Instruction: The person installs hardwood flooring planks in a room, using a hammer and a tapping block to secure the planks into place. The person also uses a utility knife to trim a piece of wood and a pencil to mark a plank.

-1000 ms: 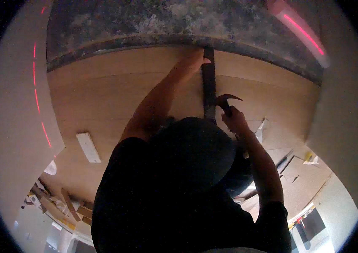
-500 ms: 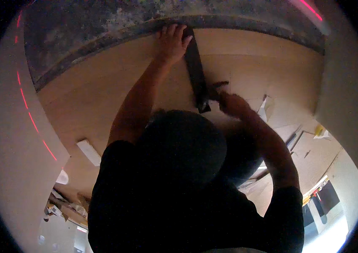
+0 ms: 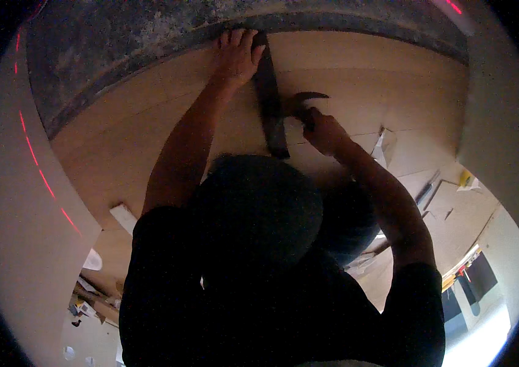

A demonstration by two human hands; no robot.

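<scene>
The left hand lies spread, palm down and fingers a little apart, at the far end of a long dark bar; its thumb rests against the bar, and the fingers are not wrapped round anything; the fingertips reach about to the line where the light wood planks meet the mottled dark surface on the far side; the bar lies on the planks, running from that line toward the person, its near end just beyond the dark rounded head; the right hand is curled tightly round the handle of a claw hammer, to the right of the bar; the hammer's curved claw points right and its other end faces the bar's right side, though it is too dim to tell whether the two touch; to the right lie a pale torn scrap, a slim dark tool and, farther right, a small yellow object; on the left a white strip lies on the planks, partly hidden by the left sleeve; a broken red line of light runs down the pale left wall.
</scene>
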